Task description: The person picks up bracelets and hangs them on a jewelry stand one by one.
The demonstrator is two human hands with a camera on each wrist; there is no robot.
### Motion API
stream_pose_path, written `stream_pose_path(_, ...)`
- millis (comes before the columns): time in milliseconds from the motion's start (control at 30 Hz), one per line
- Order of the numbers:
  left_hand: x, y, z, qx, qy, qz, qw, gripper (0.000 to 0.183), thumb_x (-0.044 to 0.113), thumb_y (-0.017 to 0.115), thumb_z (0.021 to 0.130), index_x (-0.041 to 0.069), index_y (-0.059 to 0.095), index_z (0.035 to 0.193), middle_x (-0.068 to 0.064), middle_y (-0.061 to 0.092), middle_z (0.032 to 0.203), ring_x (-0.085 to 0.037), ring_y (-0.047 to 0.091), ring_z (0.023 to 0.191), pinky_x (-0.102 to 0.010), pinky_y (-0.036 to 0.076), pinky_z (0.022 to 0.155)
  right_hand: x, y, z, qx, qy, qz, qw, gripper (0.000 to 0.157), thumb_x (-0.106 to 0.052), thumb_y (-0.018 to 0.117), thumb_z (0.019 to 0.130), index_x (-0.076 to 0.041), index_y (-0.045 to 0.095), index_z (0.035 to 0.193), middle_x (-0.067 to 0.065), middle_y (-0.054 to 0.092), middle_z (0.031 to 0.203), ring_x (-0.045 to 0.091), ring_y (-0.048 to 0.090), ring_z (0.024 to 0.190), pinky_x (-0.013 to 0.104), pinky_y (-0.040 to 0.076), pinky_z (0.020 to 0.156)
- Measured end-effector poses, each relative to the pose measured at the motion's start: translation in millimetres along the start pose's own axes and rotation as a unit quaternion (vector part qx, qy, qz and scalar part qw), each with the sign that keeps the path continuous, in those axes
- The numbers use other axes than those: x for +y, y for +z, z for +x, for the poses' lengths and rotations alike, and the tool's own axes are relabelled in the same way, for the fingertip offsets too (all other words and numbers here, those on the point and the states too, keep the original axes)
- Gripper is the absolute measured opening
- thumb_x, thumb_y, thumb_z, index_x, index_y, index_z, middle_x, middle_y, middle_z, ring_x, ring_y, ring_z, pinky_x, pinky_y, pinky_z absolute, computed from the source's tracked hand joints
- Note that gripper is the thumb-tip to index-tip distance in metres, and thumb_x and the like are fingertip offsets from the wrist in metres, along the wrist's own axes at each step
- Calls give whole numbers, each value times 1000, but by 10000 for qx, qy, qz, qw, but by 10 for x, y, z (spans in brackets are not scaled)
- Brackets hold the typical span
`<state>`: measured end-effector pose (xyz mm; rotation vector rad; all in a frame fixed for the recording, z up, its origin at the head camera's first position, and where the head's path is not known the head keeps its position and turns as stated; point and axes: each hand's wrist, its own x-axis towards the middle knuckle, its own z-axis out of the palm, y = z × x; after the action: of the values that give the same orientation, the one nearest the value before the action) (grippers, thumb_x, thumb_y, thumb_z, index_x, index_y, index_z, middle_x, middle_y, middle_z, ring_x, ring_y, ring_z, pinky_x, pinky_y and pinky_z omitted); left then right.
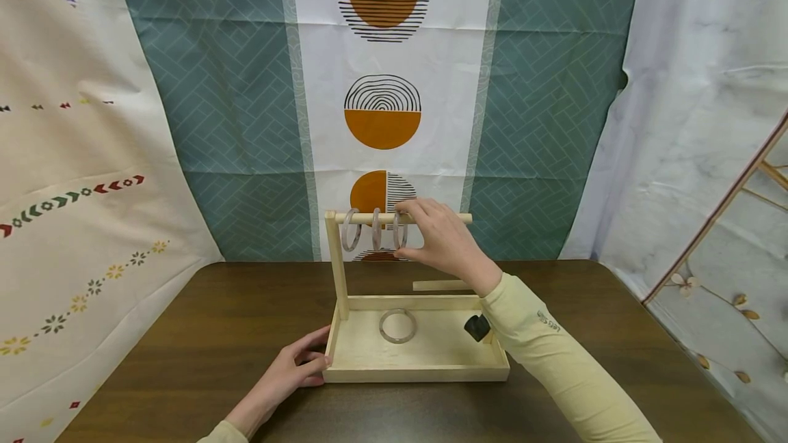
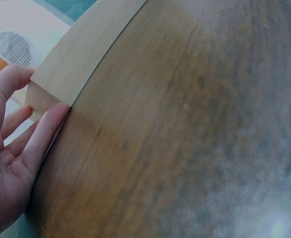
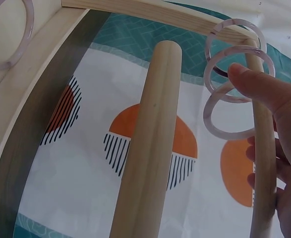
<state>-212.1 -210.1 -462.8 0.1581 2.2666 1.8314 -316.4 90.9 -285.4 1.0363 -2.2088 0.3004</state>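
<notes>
A pale wooden stand has a tray [image 1: 416,374] as its base and an upright post [image 1: 338,265] bearing a round rod [image 1: 464,218]. Three pale, marbled bangles hang on the rod: a left one [image 1: 346,231], a middle one [image 1: 376,230] and a right one [image 1: 397,227]. My right hand [image 1: 446,234] holds the right bangle, thumb low and fingers near the rod; the thumb [image 3: 249,82] covers part of it. A fourth bangle [image 1: 397,326] lies flat in the tray. At the tray's front left corner, my left hand [image 1: 294,364] grips the wood.
A small black cylindrical object [image 1: 477,327] is in the tray's right side, partly hidden by my right sleeve [image 1: 554,354]. A second wooden bar [image 3: 150,139] lies below the rod; my forearm hides its far end in the head view. Patterned cloths [image 1: 234,122] hang behind the brown table [image 1: 203,333].
</notes>
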Motion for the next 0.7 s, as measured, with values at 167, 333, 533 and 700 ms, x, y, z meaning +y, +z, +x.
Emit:
stream_pose_path(167, -10, 1, 1, 17, -7, 4, 10000, 69, 25, 68, 94, 11, 36, 153, -24, 40, 151, -21, 62, 109, -39, 60, 83, 15, 9, -9, 15, -42, -16, 10000, 72, -40, 88, 72, -12, 56, 131, 4, 64, 126, 23, 60, 117, 40, 50, 103)
stream_pose_path(333, -6, 0, 2, 1, -27, -18, 10000, 69, 25, 67, 94, 11, 36, 154, -24, 41, 150, -21, 62, 109, -40, 60, 83, 25, -10, -12, 18, -56, -62, 10000, 74, -41, 89, 71, -12, 56, 131, 4, 64, 127, 24, 60, 117, 41, 50, 102)
stream_pose_path(533, -7, 0, 3, 15, -22, -16, 10000, 68, 25, 67, 94, 12, 36, 153, -23, 41, 150, -20, 61, 109, -40, 60, 83, 22, -43, -13, 47, -135, -75, 9999, 75, -45, 88, 70, -14, 57, 131, 2, 63, 126, 22, 61, 115, 41, 50, 101)
stream_pose_path(700, -8, 5, 10, 37, -11, 0, 10000, 68, 25, 68, 94, 13, 37, 153, -22, 42, 150, -20, 61, 109, -40, 60, 83, 1, -80, -33, 93, -173, -34, 9998, 76, -46, 87, 71, -15, 56, 132, 2, 62, 128, 23, 59, 118, 42, 49, 103)
